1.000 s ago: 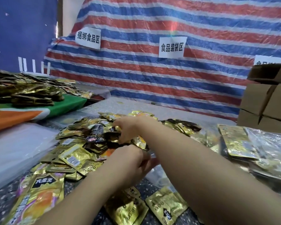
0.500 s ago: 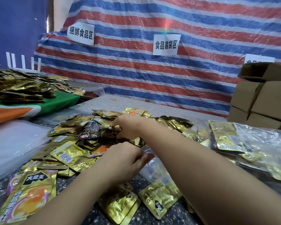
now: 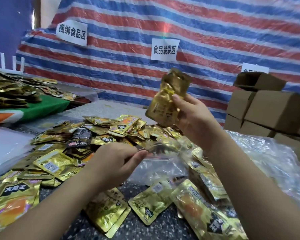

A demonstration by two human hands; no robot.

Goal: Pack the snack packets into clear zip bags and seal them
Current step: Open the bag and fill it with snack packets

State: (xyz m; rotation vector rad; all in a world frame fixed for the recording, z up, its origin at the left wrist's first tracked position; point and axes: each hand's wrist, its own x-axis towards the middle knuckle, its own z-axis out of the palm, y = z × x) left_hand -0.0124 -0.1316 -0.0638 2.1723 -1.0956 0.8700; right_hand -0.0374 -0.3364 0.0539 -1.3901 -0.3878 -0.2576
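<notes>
Snack packets (image 3: 97, 135) are lying heaped on the table (image 3: 163, 227), left to centre. Left hand (image 3: 116, 163) is pinching the clear zip bag (image 3: 163, 165) mouth. Right hand (image 3: 194, 116) is gripping a gold packet bundle (image 3: 170, 99) aloft, long axis near upright, top tilting right. Loading step; next probably needs the mouth wider and the bundle going down.

Surface: dark speckled table (image 3: 164, 227).
On it: gold snack packets (image 3: 100, 135) heaped centre; clear bags (image 3: 274, 163) right, possibly filled.
</notes>
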